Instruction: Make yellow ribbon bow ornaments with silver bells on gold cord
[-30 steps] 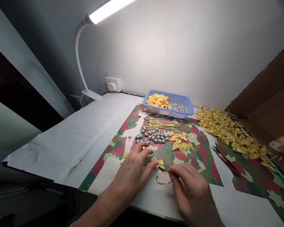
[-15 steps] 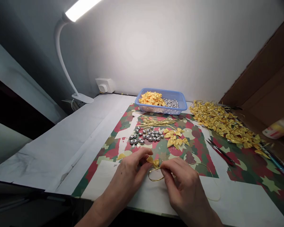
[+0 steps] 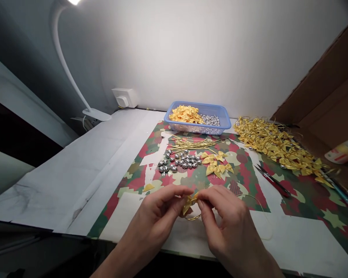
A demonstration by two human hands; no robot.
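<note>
Close together over the front of the table, my two hands work on one small yellow ribbon bow (image 3: 187,205). My left hand (image 3: 162,216) pinches the bow between thumb and fingers. The fingers of my right hand (image 3: 224,212) are closed on a thin gold cord (image 3: 193,218), which loops below the bow; its thin tail curves out to the right. Just beyond the hands lie loose silver bells (image 3: 185,160) and several yellow bows (image 3: 217,166). A yellow scrap (image 3: 148,187) rests left of my left hand.
Behind are cut gold cords (image 3: 194,144) and a blue basket (image 3: 197,129) of bows and silver bells. A heap of corded bows (image 3: 278,148) lies at right, near scissors (image 3: 272,180) and a cardboard wall (image 3: 321,88). A lamp (image 3: 65,61) stands at left.
My hands have come closer together. The bow has turned and sits closer to my right fingertips, and the cord loop is now smaller. The view has shifted slightly.
</note>
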